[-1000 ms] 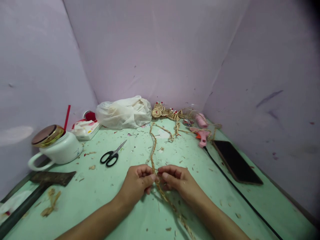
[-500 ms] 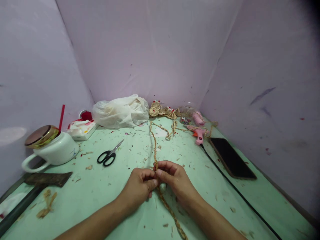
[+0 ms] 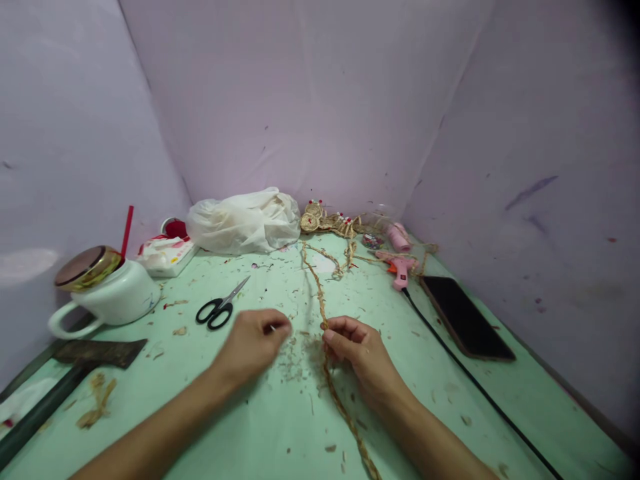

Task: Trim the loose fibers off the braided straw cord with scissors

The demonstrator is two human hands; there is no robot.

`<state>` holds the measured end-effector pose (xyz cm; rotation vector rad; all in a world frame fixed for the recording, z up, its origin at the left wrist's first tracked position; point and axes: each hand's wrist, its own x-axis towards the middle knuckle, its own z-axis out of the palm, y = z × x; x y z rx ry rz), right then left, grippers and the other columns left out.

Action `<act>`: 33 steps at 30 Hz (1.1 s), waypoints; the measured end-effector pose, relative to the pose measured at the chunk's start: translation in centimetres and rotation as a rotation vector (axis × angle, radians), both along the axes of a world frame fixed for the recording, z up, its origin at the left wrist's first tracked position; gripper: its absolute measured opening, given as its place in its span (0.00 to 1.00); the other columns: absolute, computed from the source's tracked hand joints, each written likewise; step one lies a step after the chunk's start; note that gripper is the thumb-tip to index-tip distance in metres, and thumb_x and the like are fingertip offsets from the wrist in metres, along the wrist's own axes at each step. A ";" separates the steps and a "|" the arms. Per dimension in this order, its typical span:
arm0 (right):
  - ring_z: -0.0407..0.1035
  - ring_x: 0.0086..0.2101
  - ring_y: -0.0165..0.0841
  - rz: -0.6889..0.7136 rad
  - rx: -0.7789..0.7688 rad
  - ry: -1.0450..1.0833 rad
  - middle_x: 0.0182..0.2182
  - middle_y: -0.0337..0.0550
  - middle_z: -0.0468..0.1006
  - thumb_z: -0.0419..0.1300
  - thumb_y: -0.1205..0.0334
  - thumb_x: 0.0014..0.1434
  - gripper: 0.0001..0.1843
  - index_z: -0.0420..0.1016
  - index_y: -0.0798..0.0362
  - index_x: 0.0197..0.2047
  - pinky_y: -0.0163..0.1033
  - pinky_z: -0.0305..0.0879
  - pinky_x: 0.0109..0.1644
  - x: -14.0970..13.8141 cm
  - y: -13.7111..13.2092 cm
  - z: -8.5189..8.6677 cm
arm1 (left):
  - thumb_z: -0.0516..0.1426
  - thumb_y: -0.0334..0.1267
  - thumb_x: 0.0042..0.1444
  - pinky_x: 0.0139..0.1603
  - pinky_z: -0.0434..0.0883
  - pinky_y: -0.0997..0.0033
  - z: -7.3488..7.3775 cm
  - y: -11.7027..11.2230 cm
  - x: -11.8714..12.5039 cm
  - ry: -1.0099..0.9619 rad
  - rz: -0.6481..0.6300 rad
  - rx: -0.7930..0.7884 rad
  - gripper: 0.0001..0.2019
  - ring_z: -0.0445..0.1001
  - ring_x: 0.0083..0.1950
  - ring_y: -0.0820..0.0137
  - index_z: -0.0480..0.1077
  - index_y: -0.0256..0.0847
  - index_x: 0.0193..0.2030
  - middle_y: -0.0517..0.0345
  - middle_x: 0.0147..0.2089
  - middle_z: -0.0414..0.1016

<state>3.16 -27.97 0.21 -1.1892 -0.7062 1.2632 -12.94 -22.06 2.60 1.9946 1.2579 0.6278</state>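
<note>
A tan braided fibre cord (image 3: 341, 403) runs from the back of the table down to the front edge. My right hand (image 3: 361, 350) pinches it between thumb and fingers near the middle. My left hand (image 3: 255, 343) is apart from the cord, over the table to its left, close to the scissors (image 3: 220, 310). Its fingertips are pressed together and slightly blurred, so whatever they may hold is too small to make out. Small fibre scraps (image 3: 295, 363) lie on the table between my hands.
On the left are a white mug (image 3: 120, 293), a hammer-like tool (image 3: 100, 353) and a tissue box (image 3: 173, 260). A plastic bag (image 3: 245, 223) and woven pieces with pins (image 3: 330, 223) lie behind. A pink glue gun (image 3: 401, 272), its black cable, and a phone (image 3: 467, 319) occupy the right.
My left hand has let go of the cord and moved left. My right hand keeps its pinch on the cord, shifted slightly right in view.
</note>
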 end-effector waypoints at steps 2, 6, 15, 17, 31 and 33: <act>0.60 0.18 0.25 -0.026 -0.022 -0.012 0.17 0.35 0.69 0.66 0.62 0.37 0.11 0.72 0.57 0.26 0.33 0.54 0.23 0.4 0.0 0.1 | 0.49 0.38 0.48 0.33 0.62 0.69 0.9 1.8 -2.2 0.278 0.235 0.311 0.10 0.69 0.33 0.65 0.71 0.40 0.29 0.53 0.33 0.74; 0.59 0.17 0.25 -0.077 -0.051 -0.050 0.17 0.35 0.69 0.65 0.62 0.37 0.11 0.73 0.57 0.27 0.33 0.55 0.22 0.7 0.0 0.3 | 0.48 0.40 0.48 0.24 0.58 0.67 1.2 4.5 -5.9 0.735 0.309 0.282 0.12 0.69 0.30 0.57 0.72 0.41 0.30 0.46 0.29 0.73; 0.55 0.16 0.24 -0.146 -0.113 -0.107 0.14 0.33 0.65 0.65 0.62 0.36 0.13 0.76 0.57 0.29 0.33 0.50 0.21 0.9 -0.1 0.6 | 0.50 0.32 0.42 0.23 0.57 0.68 -0.1 5.3 -7.0 0.808 0.285 0.289 0.12 0.70 0.29 0.57 0.68 0.40 0.35 0.45 0.28 0.72; 0.54 0.16 0.23 -0.139 -0.120 -0.110 0.13 0.32 0.65 0.65 0.62 0.36 0.14 0.76 0.57 0.30 0.33 0.50 0.21 0.9 -0.1 0.6 | 0.50 0.33 0.42 0.25 0.58 0.66 0.4 5.4 -6.9 0.738 0.323 0.253 0.13 0.70 0.29 0.57 0.67 0.41 0.37 0.47 0.28 0.72; 0.66 0.27 0.32 -0.121 -0.052 -0.216 0.26 0.43 0.78 0.65 0.62 0.37 0.11 0.79 0.54 0.29 0.38 0.61 0.33 1.1 -0.2 0.2 | 0.59 0.42 0.39 0.27 0.62 0.74 0.8 -0.2 -1.9 -0.204 -0.162 -0.335 0.27 0.65 0.26 0.73 0.65 0.36 0.49 0.59 0.26 0.69; 0.66 0.25 0.32 -0.108 -0.041 -0.243 0.24 0.43 0.78 0.65 0.63 0.37 0.10 0.79 0.54 0.28 0.38 0.61 0.32 1.0 -0.2 0.4 | 0.57 0.39 0.42 0.32 0.63 0.73 0.4 -0.7 -1.7 -0.049 -0.202 -0.045 0.22 0.67 0.30 0.71 0.67 0.39 0.47 0.58 0.30 0.71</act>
